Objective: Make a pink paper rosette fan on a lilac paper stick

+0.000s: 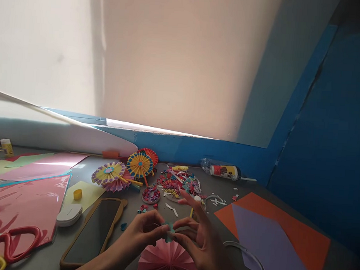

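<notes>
Centrally, above the near edge of the counter (265, 190), a small green paper piece (169, 231) is held between the two hands. The left hand (147, 229) pinches its left side between thumb and forefinger, the other fingers curled behind. The right hand (199, 235) pinches the right side between thumb and a lower finger; its upper fingers are spread upward, apparently so that they do not crowd the narrow grip. Gripping from opposite sides probably steadies so light a part and presents it to view.

Directly beneath the hands is a pink pleated disc (169, 262), its folds radiating from a centre. Whether the green piece touches it cannot be determined.

Beyond the hands, a heap of paper scraps (183, 182) and a round dish (143, 196) of similar clippings sit within reach, presumably grouped so that small parts do not scatter. Pleated paper fans (139, 164) stand near the wall, seemingly clear of the working area. The phone (95, 227) lies face up beside the left forearm. Red-handled scissors (6, 242) rest at far left, partly over a red packet (36, 207). At right, a purple sheet (268, 240) overlaps an orange sheet (303, 230), both flat, which likely prevents creasing.
</notes>
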Tool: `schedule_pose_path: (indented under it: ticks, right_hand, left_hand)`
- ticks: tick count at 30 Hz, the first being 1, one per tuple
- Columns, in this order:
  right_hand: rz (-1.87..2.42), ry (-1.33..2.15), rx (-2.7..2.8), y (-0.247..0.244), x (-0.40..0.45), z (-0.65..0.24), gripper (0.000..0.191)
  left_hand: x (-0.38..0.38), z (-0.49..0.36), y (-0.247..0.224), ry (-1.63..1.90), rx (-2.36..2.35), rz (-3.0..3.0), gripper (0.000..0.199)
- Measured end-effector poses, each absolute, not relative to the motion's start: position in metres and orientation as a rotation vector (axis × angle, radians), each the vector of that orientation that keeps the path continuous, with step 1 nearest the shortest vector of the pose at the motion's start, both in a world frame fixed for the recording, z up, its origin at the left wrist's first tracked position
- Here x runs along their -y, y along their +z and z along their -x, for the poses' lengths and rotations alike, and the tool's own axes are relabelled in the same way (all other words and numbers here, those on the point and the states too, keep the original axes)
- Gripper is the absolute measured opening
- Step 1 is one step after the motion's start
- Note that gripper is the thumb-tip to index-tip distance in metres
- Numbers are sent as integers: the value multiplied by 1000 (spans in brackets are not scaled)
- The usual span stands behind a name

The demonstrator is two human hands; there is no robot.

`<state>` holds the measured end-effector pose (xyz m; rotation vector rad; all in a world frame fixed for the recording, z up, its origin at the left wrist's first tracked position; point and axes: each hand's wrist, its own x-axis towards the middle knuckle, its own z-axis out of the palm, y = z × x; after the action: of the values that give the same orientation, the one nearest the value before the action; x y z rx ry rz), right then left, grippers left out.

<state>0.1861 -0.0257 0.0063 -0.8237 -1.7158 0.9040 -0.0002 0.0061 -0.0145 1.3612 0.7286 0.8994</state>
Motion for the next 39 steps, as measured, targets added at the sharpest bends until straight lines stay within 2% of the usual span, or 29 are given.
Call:
schedule_pose_path:
  ticks: [6,15,21,26,29,34,36,39]
  right_hand:
    - [758,1072,1545,7,21,-192,66]
    - [824,1116,1452,11,18,-193,72]
    - [822,1103,1399,7,15,-197,73]
    - [871,1108,1372,1,12,-199,77]
    - [887,1087,1382,0,12,-197,69]
    - [987,811,1456,11,9,-207,55]
    - [994,774,1485,19,10,-213,42]
    - [993,900,1534,26,13,-217,22]
  left_hand:
    - [0,-2,-6,809,-670,-1107,26]
    - [-2,-5,-19,832,-523,-1075,24]
    - [0,-5,-15,835,-570,-1022,41]
    - [1,-3,-7,823,-694,-1189,40]
    - [2,-3,-4,857,-730,-1221,39]
    - [-5,0,-8,939,-801,-1167,39]
    - [-11,2,-11,943,-839,-1148,39]
    - [-16,5,-13,931,-846,-1220,40]
